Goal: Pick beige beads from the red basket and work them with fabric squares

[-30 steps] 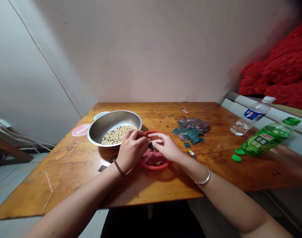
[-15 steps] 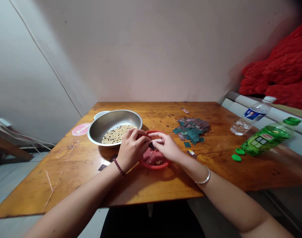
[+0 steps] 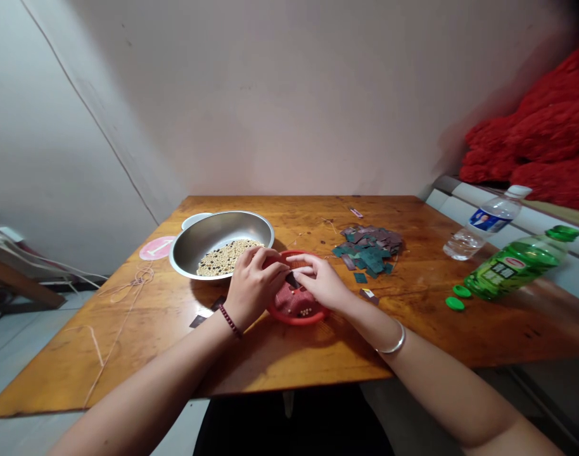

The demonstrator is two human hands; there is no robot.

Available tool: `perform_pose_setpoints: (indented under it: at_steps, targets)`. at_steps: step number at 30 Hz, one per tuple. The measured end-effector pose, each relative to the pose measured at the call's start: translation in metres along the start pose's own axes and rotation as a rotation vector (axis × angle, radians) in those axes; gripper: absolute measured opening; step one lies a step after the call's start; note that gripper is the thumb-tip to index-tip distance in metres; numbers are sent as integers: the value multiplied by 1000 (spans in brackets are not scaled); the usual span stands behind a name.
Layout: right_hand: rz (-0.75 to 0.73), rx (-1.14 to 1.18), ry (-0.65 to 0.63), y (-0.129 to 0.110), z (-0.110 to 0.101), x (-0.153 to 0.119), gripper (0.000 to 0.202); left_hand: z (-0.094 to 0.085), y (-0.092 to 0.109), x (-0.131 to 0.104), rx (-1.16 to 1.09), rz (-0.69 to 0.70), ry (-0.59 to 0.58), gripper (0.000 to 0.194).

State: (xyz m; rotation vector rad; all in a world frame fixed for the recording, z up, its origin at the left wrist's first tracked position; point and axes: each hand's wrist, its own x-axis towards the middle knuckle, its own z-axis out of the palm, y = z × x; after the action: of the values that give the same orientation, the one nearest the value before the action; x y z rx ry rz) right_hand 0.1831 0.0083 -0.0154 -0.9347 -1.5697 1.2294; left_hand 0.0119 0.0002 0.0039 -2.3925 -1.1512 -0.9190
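Basket (image 3: 299, 321), round red mesh, under L hand (image 3: 254, 282) & R hand (image 3: 322, 285); both pinch dark flat bit (image 3: 293, 277), part hid. Shiny metal bowl (image 3: 189, 250) w/ round beads (image 3: 225, 258), 10 o'clock; flat squares (image 3: 372, 250), 2.

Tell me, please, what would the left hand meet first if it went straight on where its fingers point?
Most likely the fingertips of the right hand, which face the left hand over the red basket. Depth is unclear, so they may already touch.
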Motion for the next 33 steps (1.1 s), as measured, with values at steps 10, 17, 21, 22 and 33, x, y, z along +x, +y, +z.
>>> perform_pose_setpoints:
  at_steps: [10, 17, 21, 22, 33]
  targets:
    - [10, 29, 1, -1, 0, 0, 33, 2, 1, -1, -19, 64, 11, 9]
    - [10, 5, 9, -1, 0, -1, 32, 0, 3, 0, 50, 64, 21, 10]
    - [4, 25, 1, 0, 0, 0, 32, -1, 5, 2, 23, 79, 13, 10]
    - [9, 23, 2, 0, -1, 0, 32, -1, 5, 2, 20, 79, 13, 9]
    - [12, -4, 24, -2, 0, -1, 32, 0, 6, 1, -11, 5, 29, 9]
